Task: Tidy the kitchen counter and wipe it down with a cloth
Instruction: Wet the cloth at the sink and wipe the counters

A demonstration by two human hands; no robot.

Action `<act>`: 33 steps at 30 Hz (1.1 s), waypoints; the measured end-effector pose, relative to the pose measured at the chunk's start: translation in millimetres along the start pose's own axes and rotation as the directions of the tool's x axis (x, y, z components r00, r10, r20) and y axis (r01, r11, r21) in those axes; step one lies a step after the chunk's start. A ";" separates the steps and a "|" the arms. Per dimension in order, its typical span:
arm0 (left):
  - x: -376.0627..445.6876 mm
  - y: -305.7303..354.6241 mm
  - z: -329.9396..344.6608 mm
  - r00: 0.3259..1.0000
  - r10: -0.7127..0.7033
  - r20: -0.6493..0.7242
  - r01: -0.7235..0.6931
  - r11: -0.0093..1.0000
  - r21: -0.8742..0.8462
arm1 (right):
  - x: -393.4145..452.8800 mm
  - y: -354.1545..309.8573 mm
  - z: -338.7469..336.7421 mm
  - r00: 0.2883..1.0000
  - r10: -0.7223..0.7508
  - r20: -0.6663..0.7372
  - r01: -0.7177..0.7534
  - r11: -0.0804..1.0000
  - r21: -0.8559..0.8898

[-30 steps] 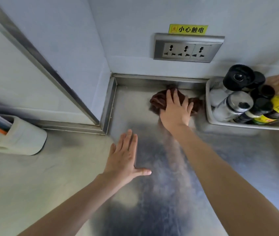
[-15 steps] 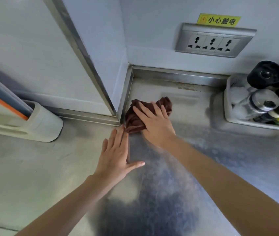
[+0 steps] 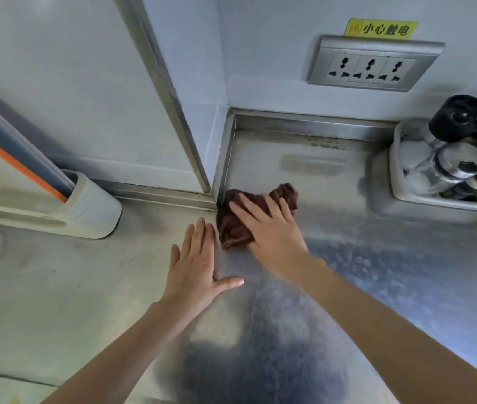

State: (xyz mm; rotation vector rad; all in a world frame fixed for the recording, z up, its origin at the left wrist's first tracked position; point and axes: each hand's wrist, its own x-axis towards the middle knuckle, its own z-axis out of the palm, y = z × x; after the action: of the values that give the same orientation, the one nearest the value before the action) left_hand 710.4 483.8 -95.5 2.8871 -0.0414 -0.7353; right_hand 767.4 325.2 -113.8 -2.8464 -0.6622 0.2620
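Right hand (image 3: 272, 228) presses cloth (image 3: 233, 228) flat-fingered near counter (image 3: 406, 272) wall corner; left hand (image 3: 195, 266) flat, holding nothing; bunched cloth may miss the corner seam.

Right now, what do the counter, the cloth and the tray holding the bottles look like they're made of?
Counter: looks like stainless steel with a dull brushed finish; it gives blurry grey reflections.
Cloth: soft dark-brown fabric, probably terry or microfibre, bunched in folds under the right hand.
Tray: seems to be matte light-grey plastic, with rounded moulded walls.
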 end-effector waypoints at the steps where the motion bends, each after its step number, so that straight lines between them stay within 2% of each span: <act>1: 0.2 -0.7 0.2 1.000 0.005 -0.004 -0.005 1.000 0.004 | 8.3 9.6 -2.0 1.000 -0.010 0.006 0.011 1.000 -0.012; 2: 0.1 -1.5 1.0 1.000 0.007 -0.007 -0.007 1.000 0.004 | 23.2 20.7 -3.4 1.000 0.009 -0.001 -0.009 1.000 -0.019; 4: 0.1 -1.8 1.4 1.000 0.013 -0.019 -0.014 1.000 -0.010 | 60.5 38.1 -10.4 0.989 0.147 0.007 -0.147 0.988 0.037; 6: -1.3 -3.6 2.7 0.999 0.032 -0.043 -0.033 0.999 -0.034 | 78.9 31.6 -13.4 0.959 0.284 0.017 -0.284 0.952 0.117; 7: -5.3 -5.8 3.5 0.998 0.041 -0.056 -0.044 0.998 -0.048 | 73.4 18.2 -10.5 0.952 0.306 0.006 -0.304 0.944 0.126; 9: -19.4 -11.2 5.7 0.995 0.046 -0.083 -0.052 0.996 -0.074 | 35.6 -14.2 3.3 0.970 0.244 -0.021 -0.240 0.965 0.106; 12: -51.3 -17.1 14.0 0.997 0.014 -0.077 -0.023 0.993 -0.113 | -50.3 -54.2 22.0 0.998 0.058 -0.013 -0.056 0.993 0.101; 14: -67.9 -17.0 20.5 0.998 0.010 -0.057 -0.017 0.992 -0.125 | -80.4 -51.6 20.5 0.999 -0.025 0.038 0.022 0.997 0.075; 15: -73.7 -15.3 24.4 0.998 0.015 -0.056 -0.021 0.993 -0.117 | -83.6 -39.9 16.2 0.998 -0.022 0.060 0.018 0.998 0.054; 16: -77.7 -12.5 27.5 0.998 0.017 -0.061 -0.023 0.993 -0.113 | -80.8 -24.0 14.0 0.998 0.022 0.054 -0.023 1.000 0.015; 18: -82.7 -7.2 32.0 0.997 0.014 -0.074 -0.023 0.992 -0.127 | -65.9 10.8 4.7 0.975 0.220 0.026 -0.220 0.976 -0.004; 20: -86.7 -3.8 36.9 0.996 0.007 -0.085 -0.019 0.990 -0.139 | -57.2 29.8 -2.6 0.903 0.429 0.018 -0.429 0.900 0.076; 21: -90.1 -2.3 39.5 0.996 0.004 -0.092 -0.018 0.989 -0.147 | -60.9 25.5 -1.7 0.880 0.475 0.017 -0.474 0.874 0.104; 23: -99.5 2.0 45.0 0.995 -0.009 -0.097 -0.007 0.987 -0.162 | -84.6 -8.4 10.0 0.898 0.439 0.018 -0.438 0.892 0.111; 26: -117.2 11.6 54.6 0.997 -0.030 -0.067 0.018 0.985 -0.173 | -144.1 -66.8 33.4 0.979 0.205 -0.013 -0.204 0.978 0.043; 29: -129.1 24.2 59.3 0.998 0.010 -0.056 -0.019 0.986 -0.163 | -167.3 -44.8 31.2 0.982 0.187 -0.029 -0.185 0.981 0.059; 31: -132.5 33.6 60.1 0.996 0.036 -0.077 -0.050 0.983 -0.179 | -177.8 2.1 16.4 0.930 0.366 0.015 -0.366 0.925 0.100; 33: -134.3 44.1 61.1 0.993 0.057 -0.100 -0.076 0.978 -0.193 | -198.4 55.8 0.5 0.809 0.588 0.028 -0.586 0.801 0.120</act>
State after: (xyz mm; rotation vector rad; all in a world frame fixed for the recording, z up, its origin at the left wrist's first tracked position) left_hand 563.8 440.1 -77.6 2.7133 -0.0509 -0.5570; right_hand 615.2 186.7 -102.9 -2.8430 0.2655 0.3633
